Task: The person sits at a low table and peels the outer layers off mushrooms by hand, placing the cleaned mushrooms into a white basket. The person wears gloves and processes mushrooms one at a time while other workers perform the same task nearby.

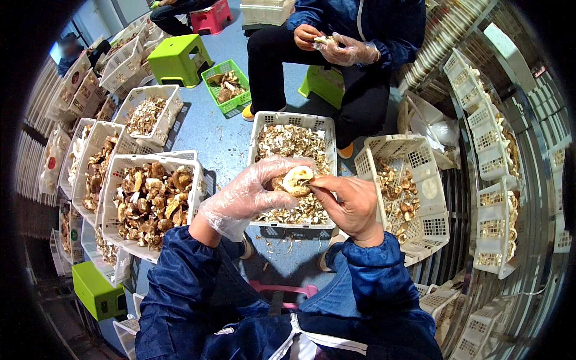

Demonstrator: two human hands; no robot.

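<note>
My left hand (252,193), in a clear plastic glove, holds a mushroom (298,179) with its pale underside showing. My bare right hand (348,202) pinches a small dark object (308,183), perhaps a blade, against the mushroom's edge; the fingers hide most of it. Beneath both hands stands a white plastic crate (294,118) of mushroom trimmings (292,141). To the left, another white crate (108,202) is filled with whole brown mushrooms (153,198). A tilted white crate (432,193) on the right holds smaller mushroom pieces (398,193).
Opposite me, a seated person (355,22) handles a mushroom piece. A green basket (226,85) of mushrooms and a green stool (177,58) stand beyond the crates. More crates line the left side, and white crates of mushrooms (490,225) sit on the right rack. Another green stool (96,288) is lower left.
</note>
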